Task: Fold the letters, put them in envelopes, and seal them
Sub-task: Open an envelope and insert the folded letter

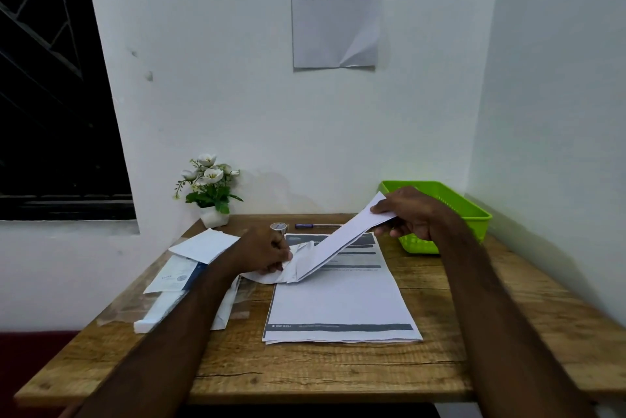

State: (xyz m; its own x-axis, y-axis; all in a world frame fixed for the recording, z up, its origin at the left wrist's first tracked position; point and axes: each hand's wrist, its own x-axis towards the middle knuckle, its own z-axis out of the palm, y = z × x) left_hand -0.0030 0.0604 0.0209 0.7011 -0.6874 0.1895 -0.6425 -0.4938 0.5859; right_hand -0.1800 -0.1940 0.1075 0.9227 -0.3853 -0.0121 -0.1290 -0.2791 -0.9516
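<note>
- Right hand [411, 216] is pinching the upper end of the folded letter [342, 241], thumb on top and fingers underneath, holding it raised and tilted over the desk.
- Left hand [267, 253] is curled shut on the envelope [288, 270], gripping its crumpled mouth against the tabletop; the letter's lower end is meeting that mouth. Can't tell if the tip is actually inside yet.
- Judgement: insertion step, in progress.
- Handling, judged: the letter is light, thin and floppy, stiffened only along its folds. Gripping the far end is leaving a long unsupported span that is likely to buckle; a pinch nearer the leading edge would steer better.
- The envelope is soft, already creasing under the grip, and could tear at the mouth if forced. Better to hold it by the side edges so the mouth gapes.
- The letter is running diagonally between the hands, above the stack of printed sheets [338, 302] lying flat on the wooden table [338, 377].
- Spare envelopes [203, 245] are lying just left of the left hand.
- Tape roll [278, 227] and pen [316, 225] are sitting behind the hands, near the wall.
- Green basket [474, 214] is behind the right hand; its contents are hidden.
</note>
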